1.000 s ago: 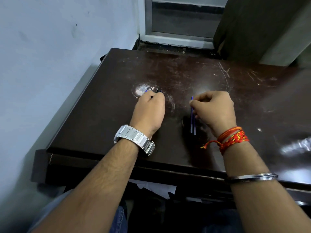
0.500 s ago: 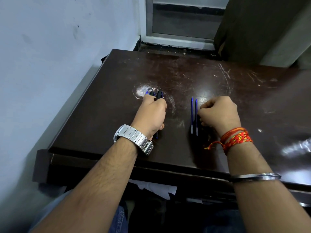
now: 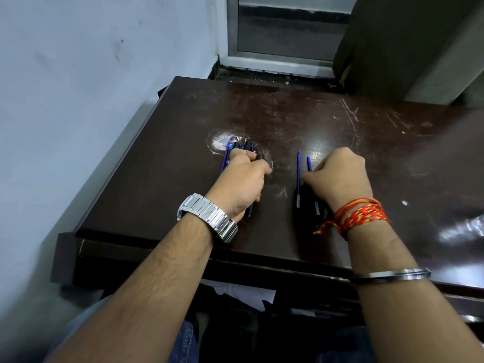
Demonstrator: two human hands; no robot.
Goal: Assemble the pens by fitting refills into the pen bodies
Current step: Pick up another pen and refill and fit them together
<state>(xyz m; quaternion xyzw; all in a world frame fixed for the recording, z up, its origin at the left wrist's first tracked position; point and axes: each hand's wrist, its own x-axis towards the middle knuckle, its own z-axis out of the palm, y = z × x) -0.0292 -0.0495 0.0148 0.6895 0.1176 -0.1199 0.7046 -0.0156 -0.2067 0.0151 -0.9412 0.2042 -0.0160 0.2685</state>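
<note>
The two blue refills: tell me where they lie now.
The blue refills lie side by side on the dark table, just left of the right hand, which partly covers one; the left hand is apart.

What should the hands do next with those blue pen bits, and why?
Probably the right hand should pinch up one blue refill off the dark table. Both refills still lie flat by its knuckles, one partly under it, and the left hand already rests on the pen bodies. Nothing is fitted together yet.
</note>
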